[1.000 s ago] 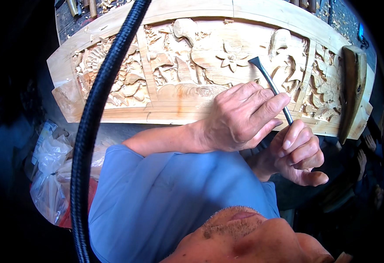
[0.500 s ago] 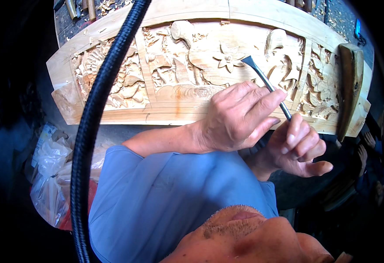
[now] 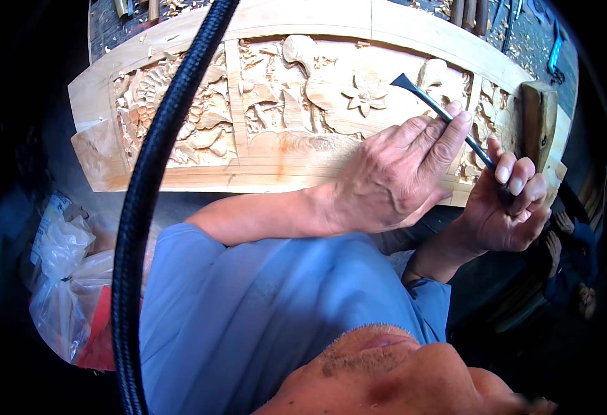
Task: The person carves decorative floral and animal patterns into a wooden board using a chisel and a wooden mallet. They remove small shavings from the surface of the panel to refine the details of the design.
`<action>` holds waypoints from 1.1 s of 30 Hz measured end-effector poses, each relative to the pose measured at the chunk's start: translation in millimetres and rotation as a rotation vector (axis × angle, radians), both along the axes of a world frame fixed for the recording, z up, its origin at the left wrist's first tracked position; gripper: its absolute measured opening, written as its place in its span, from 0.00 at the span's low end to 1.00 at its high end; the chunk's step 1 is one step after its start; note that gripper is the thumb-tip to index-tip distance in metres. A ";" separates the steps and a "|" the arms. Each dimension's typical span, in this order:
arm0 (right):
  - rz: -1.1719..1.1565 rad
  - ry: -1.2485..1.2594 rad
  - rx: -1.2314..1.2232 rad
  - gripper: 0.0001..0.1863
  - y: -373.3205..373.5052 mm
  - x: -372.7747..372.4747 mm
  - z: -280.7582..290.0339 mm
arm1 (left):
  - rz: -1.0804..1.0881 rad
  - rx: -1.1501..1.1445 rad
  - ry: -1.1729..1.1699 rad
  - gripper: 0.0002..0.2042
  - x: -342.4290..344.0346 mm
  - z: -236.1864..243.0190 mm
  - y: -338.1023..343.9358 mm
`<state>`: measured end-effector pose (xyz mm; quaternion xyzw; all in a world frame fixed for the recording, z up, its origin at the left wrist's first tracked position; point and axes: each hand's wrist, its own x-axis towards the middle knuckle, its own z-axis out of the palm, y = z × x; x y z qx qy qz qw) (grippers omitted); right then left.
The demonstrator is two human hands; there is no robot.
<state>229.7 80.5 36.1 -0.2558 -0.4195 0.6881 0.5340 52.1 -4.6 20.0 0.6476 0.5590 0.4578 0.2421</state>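
Observation:
A carving chisel with a flared, flat dark tip slants over the carved wooden panel, its tip to the right of a raised flower. My right hand is wrapped round the chisel's lower end, off the panel's near right edge. Stretched across from the left, my left hand has its fingertips over the chisel's shaft, while its thumb lies apart from it. The tip seems raised above the wood. Leaf and scroll carvings with loose chips fill the panel's sections.
A worn wooden block lies across the panel's right end. Tool handles and a blue tool lie on the bench behind. A thick black cable crosses in front. At left hangs a clear plastic bag.
My right hand has moved right and up and closed round the chisel's end. The chisel and my left hand have shifted slightly right. The view has shifted a little too.

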 end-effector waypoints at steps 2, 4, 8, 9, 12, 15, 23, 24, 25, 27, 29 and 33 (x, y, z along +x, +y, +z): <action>-0.062 -0.084 -0.100 0.20 -0.1 2.8 -0.1 | 0.002 -0.019 -0.008 0.54 -0.2 -0.8 1.2; -0.035 -0.605 0.078 0.08 2.3 1.0 9.8 | 0.008 -0.032 -0.038 0.54 0.0 -6.1 2.2; 0.213 -0.950 0.025 0.17 -2.5 1.4 39.6 | 0.020 -0.012 0.010 0.53 -2.0 -12.0 1.1; 0.211 -0.996 0.091 0.17 -1.5 2.1 39.9 | 0.009 -0.028 0.031 0.52 -2.3 -10.2 0.7; 0.206 -1.053 0.126 0.16 3.2 5.0 41.3 | -0.023 -0.006 0.062 0.48 -4.6 -7.8 -6.8; 0.253 -1.014 0.134 0.15 8.1 9.0 41.9 | -0.019 0.065 0.132 0.42 -12.7 -11.7 -20.0; 0.286 -1.092 0.184 0.15 13.1 -0.6 38.8 | 0.003 0.025 0.197 0.38 -20.8 -12.7 -24.0; 0.282 -1.082 0.160 0.15 13.1 0.2 37.6 | 0.008 0.002 0.211 0.38 -20.2 -12.3 -22.2; 0.279 -1.072 0.136 0.16 13.6 1.7 36.1 | 0.002 0.002 0.215 0.38 -19.7 -13.4 -22.1; 0.289 -1.042 0.114 0.16 16.3 4.1 32.8 | -0.008 0.000 0.229 0.38 -19.6 -15.0 -22.2; 0.312 -1.072 0.121 0.16 18.2 0.7 37.1 | 0.002 0.007 0.229 0.38 -19.8 -15.6 -21.6; 0.310 -1.129 0.238 0.16 18.1 -9.2 43.6 | 0.015 0.015 0.229 0.38 -19.5 -16.6 -21.6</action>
